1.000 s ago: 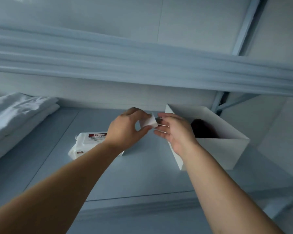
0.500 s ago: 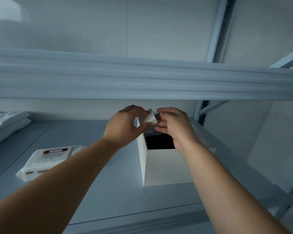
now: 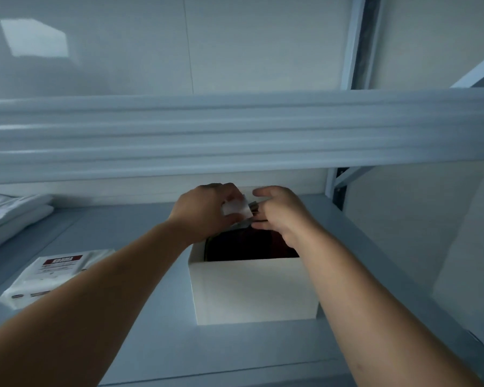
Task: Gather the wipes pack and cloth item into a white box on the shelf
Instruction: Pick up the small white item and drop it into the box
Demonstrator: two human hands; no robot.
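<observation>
A white box (image 3: pixel 252 291) stands on the shelf at centre, with a dark cloth item (image 3: pixel 246 245) inside it. My left hand (image 3: pixel 204 210) is over the box's back edge, pinching a small white piece (image 3: pixel 236 209) between thumb and fingers. My right hand (image 3: pixel 280 213) is just to its right, its fingertips touching that piece and its thumb raised apart. I cannot tell whether the piece belongs to the box or to the cloth. The wipes pack (image 3: pixel 51 273), white with a red label, lies flat on the shelf to the left, clear of both hands.
Folded white fabric (image 3: pixel 14 213) is stacked at the far left of the shelf. The upper shelf's thick beam (image 3: pixel 235 135) runs across just above my hands. A metal upright (image 3: pixel 333 185) stands behind the box on the right, where the shelf ends.
The view has swung so the box now faces me squarely instead of corner-on. Both hands stay together on the small white piece, now over the box's back edge.
</observation>
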